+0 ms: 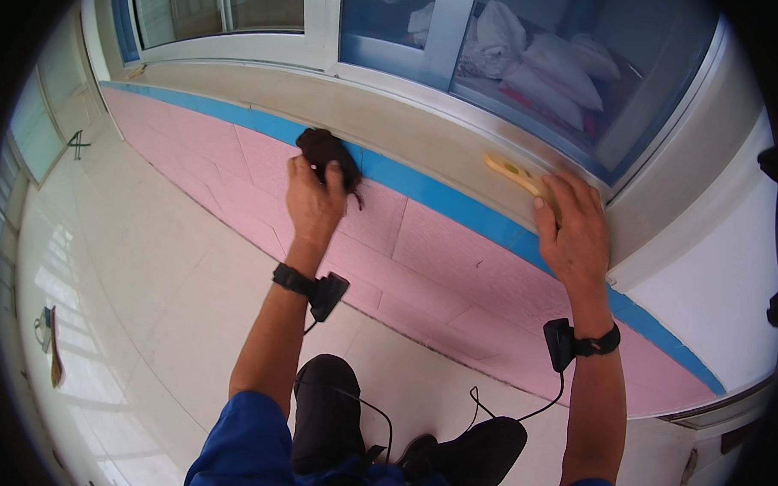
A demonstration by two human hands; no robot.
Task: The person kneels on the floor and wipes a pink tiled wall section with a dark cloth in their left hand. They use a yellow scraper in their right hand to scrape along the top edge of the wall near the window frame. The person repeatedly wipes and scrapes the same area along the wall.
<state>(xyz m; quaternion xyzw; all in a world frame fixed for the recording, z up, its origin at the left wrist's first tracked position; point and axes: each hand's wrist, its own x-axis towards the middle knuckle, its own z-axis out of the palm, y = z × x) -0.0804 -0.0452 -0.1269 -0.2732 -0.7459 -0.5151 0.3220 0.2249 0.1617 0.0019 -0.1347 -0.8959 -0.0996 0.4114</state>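
Observation:
My left hand (315, 197) grips a bunched dark brown cloth (324, 149) against the blue tile strip at the edge of the window sill. At the right end of the beige sill (417, 136), my right hand (571, 227) is closed around a yellow plastic handle (512, 171). That handle points up and left from my fingers; the rest of the tool lies hidden under the hand. Both wrists carry a black strap with a small black device and a cable.
A sliding window (388, 24) in a white frame rises behind the sill, with white bags behind its glass. Pink wall tiles (421, 255) run below. On the glossy floor (140, 284) at left lie a dustpan (45, 329) and a brush (56, 357); a small stand (77, 144) is farther off.

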